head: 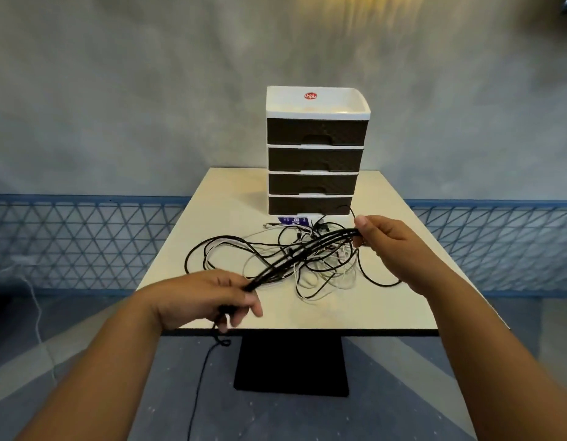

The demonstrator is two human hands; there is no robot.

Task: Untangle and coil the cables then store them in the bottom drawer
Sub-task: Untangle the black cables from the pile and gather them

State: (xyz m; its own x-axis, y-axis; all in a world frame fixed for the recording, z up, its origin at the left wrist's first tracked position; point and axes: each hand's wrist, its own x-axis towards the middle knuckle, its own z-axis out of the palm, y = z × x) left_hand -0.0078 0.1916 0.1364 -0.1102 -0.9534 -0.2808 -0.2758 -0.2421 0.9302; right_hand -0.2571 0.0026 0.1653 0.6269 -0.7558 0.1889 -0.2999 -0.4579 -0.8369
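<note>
Head view | both hands (209,294) grip black cable bundle (302,254) — left fingertips blurred | bottom drawer (309,205) closed

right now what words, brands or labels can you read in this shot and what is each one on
"Uniplus": red oval sticker on the inner back wall of the drawer unit's white top tray.
Blue and white label lying at the foot of the drawer unit: print partly hidden and blurred, not readable.
No other text visible.

Small table by a grey wall
Cream table (387,300) on black pedestal base (291,364); grey wall (148,90); blue lattice fence (85,243); blue-grey floor (387,409).
</note>
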